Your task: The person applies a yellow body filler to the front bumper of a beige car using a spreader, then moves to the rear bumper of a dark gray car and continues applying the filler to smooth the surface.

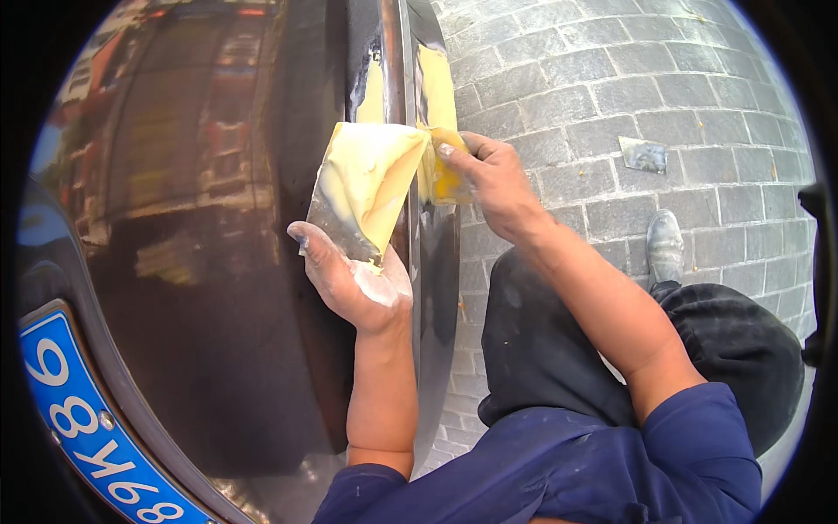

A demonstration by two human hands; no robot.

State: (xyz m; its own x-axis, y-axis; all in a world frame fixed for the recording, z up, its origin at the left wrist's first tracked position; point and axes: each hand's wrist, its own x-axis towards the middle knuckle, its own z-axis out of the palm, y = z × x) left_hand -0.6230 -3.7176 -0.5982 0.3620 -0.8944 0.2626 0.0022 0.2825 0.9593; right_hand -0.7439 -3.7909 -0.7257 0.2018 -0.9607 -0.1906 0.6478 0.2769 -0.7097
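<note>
My left hand [353, 284], whitened with dust at the palm, holds up a flat mixing board [330, 218] from below. A thick mound of pale yellow body filler [371, 170] covers most of it. Between the thumb and fingers of my right hand [502, 179] is a yellow spreader [449, 182], its left edge against the filler at the board's right side. Just beyond, smoothed yellow filler [438, 83] coats the edge of a dark brown car [209, 332], with another strip of filler [372, 92] left of the panel seam.
A blue licence plate [96, 419] is fixed to the car at lower left. Grey paving bricks [602, 105] lie to the right, with a loose smeared flat piece [643, 155] on them. My dusty shoe [665, 244] and bent knees are close by on the right.
</note>
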